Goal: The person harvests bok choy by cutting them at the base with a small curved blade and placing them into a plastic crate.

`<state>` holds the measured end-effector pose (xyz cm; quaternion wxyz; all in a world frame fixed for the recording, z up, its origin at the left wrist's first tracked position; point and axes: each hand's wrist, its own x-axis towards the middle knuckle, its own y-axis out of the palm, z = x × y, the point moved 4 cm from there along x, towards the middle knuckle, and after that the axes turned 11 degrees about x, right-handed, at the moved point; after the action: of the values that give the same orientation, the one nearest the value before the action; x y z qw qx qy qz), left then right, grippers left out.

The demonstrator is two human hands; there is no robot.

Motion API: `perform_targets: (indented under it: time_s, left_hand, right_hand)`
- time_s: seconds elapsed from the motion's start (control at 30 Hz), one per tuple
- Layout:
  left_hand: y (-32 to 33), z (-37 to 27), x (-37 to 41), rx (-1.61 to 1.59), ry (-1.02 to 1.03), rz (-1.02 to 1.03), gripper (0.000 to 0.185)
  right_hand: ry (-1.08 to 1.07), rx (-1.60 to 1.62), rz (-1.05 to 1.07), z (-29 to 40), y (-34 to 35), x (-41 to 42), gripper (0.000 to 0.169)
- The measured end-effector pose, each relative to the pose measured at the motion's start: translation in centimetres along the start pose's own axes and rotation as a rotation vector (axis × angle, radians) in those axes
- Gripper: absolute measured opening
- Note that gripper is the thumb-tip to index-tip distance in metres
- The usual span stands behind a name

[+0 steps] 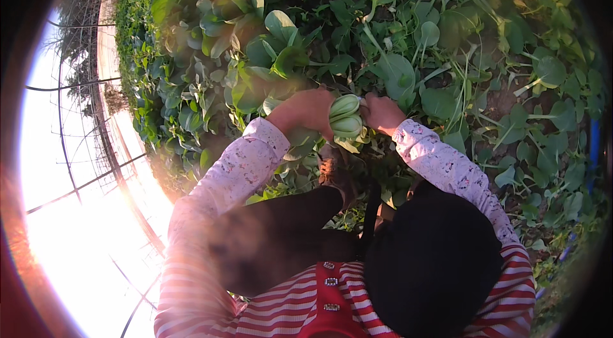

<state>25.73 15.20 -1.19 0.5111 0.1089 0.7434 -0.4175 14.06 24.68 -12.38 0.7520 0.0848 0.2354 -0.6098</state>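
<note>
My left hand (309, 109) is wrapped around a head of bok choy (346, 120), whose pale green, swollen stalks stick out to the right of my fingers. Its leaves are mostly hidden behind the hand and other foliage. Close against the stalk end is my right hand (384, 114), fingers curled. A small pale bit shows at its fingertips, and whether it grips the stalks or some small object is not visible. Yellowed leaves (352, 144) hang just below the stalks.
Dense leafy greens (282, 46) grow ahead and left; loose leaves (550, 70) lie over soil on the right. My brown shoe (334, 170) stands below my hands, between bent knees. Bars of a metal frame (60, 84) cross the bright left side. A blue pipe (594, 146) runs along the right.
</note>
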Motion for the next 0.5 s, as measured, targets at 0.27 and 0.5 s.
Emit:
perform_targets:
  time_s: [0.27,0.5]
  left_hand:
    - [5.8,1.1,-0.7,0.147,-0.197,0.322,0.070]
    - [6.5,1.8,-0.6,0.048,-0.260,0.220,0.070]
  right_hand:
    - [0.026,-0.108,0.049,-0.2,1.2,-0.2,0.029]
    - [0.101,-0.269,0.152,1.3,2.6,1.5,0.029]
